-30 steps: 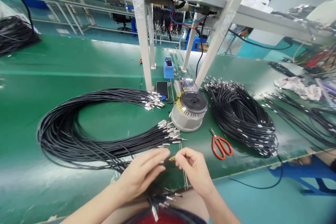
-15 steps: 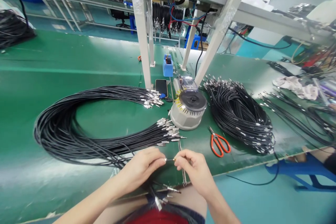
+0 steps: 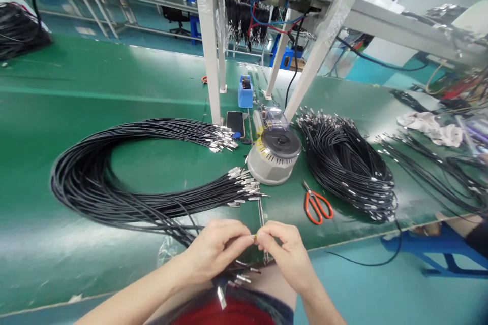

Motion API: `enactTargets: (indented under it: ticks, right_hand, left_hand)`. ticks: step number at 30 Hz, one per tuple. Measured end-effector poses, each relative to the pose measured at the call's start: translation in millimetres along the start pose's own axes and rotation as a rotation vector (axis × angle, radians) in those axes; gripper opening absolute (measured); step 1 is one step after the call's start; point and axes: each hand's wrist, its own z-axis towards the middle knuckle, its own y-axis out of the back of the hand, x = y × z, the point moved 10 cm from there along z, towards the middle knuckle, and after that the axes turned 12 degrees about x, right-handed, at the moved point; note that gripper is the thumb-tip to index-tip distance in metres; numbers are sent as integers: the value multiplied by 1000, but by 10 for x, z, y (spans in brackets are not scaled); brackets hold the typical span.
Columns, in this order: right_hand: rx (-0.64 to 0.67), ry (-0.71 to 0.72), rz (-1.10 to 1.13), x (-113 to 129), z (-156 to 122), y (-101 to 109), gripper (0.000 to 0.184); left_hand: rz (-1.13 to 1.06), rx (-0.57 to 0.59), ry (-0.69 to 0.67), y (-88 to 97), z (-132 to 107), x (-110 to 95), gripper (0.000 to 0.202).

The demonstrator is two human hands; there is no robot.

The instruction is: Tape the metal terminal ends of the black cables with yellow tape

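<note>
My left hand (image 3: 217,249) and my right hand (image 3: 284,249) meet at the near edge of the green table (image 3: 114,86). Both pinch a thin cable end (image 3: 254,236) with a small yellowish piece on its metal tip between the fingertips. More metal-tipped cable ends (image 3: 240,277) lie in my lap just below the hands. A large coil of black cables (image 3: 125,183) with silver tips lies on the table to the left of the hands.
A round grey tape dispenser (image 3: 274,155) stands behind the hands, red-handled scissors (image 3: 316,205) to its right. A second heap of black cables (image 3: 346,162) lies further right. A phone (image 3: 235,123) and a blue box (image 3: 245,91) sit by white frame legs (image 3: 209,40).
The two hands have drawn closer together, so the fingertips now almost touch around the cable tip. The view has shifted slightly downward.
</note>
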Motion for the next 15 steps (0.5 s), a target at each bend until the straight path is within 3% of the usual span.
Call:
enactTargets:
  ticks: [8, 11, 15]
  right_hand:
    - [99, -93, 151, -241, 25, -156, 30]
    - [101, -110, 0, -252, 23, -186, 30]
    - [142, -96, -255, -251, 11, -283, 33]
  left_hand:
    - [-85, 3, -2, -68, -3, 76, 33]
    - [-86, 33, 15, -169, -10, 154, 36]
    - [81, 64, 24, -343, -84, 244, 37]
